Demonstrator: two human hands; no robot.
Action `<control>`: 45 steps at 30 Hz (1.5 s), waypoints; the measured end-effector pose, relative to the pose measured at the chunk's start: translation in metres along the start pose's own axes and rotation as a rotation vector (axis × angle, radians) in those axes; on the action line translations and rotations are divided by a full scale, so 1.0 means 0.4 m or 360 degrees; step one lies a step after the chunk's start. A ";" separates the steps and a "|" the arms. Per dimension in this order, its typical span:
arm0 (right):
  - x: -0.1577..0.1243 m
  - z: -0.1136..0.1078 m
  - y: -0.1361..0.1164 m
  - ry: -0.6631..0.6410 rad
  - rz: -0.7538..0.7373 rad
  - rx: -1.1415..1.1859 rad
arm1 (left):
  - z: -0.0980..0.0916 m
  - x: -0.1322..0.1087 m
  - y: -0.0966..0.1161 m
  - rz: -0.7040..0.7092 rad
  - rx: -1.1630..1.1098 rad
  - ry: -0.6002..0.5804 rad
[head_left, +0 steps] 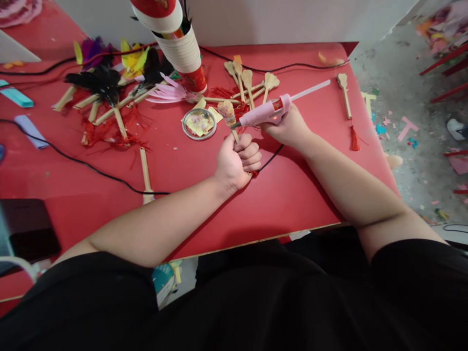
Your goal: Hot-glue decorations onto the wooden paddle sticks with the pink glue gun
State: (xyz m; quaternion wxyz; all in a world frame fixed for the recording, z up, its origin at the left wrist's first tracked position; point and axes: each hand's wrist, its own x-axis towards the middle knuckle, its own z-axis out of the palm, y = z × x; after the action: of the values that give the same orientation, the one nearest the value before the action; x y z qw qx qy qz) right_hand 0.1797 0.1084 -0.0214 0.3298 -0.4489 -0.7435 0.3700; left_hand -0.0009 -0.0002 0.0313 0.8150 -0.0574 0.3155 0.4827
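Your left hand (239, 158) is clenched around a wooden stick (235, 136), wide end (227, 113) poking up, and right up by that is the nozzle (237, 125) of the pink glue gun (261, 112) gripped in your right hand (285, 127). Red tabletop (292, 190) is pretty busy: feathered sticks (104, 84) at left, stacked paper cups (180, 51) mid-back, a tasselled stick (344, 95) at right, then scraps (407, 127) all over the grey floor (389, 68).
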 end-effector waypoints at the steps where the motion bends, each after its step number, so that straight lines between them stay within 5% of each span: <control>1: 0.000 -0.002 -0.002 -0.0017 -0.0013 0.0006 | -0.001 0.000 0.000 0.0001 0.0008 -0.0007; 14: -0.006 -0.035 -0.007 -0.0189 -0.0148 -0.0096 | -0.005 0.003 -0.002 0.0030 0.0068 -0.0017; 45: 0.005 -0.001 0.033 -0.0080 -0.0164 0.0179 | -0.015 0.008 -0.001 0.0012 0.0119 -0.0076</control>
State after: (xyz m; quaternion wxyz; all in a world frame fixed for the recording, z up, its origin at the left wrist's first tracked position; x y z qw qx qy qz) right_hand 0.1848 0.1147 -0.0322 0.3543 -0.3813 -0.7518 0.4049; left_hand -0.0022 -0.0003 0.0247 0.8220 -0.0141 0.3141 0.4748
